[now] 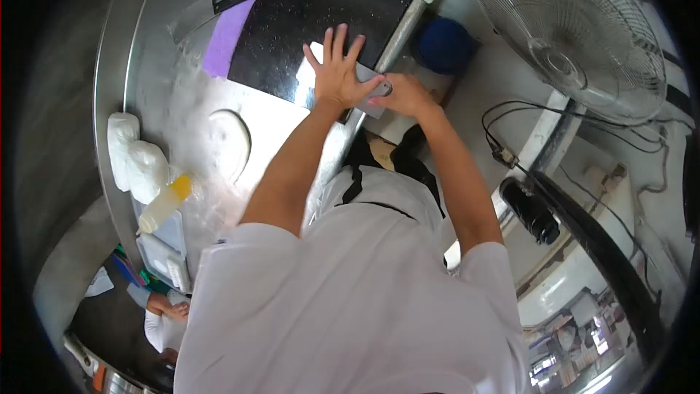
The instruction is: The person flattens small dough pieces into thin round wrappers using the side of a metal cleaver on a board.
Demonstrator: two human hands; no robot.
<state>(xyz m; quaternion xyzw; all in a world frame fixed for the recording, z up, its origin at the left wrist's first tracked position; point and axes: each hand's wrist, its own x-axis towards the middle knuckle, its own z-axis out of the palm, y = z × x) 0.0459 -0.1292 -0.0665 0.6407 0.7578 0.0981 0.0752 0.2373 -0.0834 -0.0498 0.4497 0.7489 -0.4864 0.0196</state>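
- Grey and flat, the tool (367, 74) sits at the right-hand edge of the black board (313, 4) in my head view, partly beneath the left grip (337, 76).
- I read that left grip as wide, fingers spread over the board.
- My right grip (408, 95) is narrow, holding the tool's rounded end.
- On the metal tabletop (193, 102), purple cloth (226, 40) borders the board; a black-handled knife (232, 0) rests partly on it.
- I also see a yellow-topped bottle (164, 206) beside white bags (146, 169).

Grey tool (365, 73) partly on black board (313, 7)
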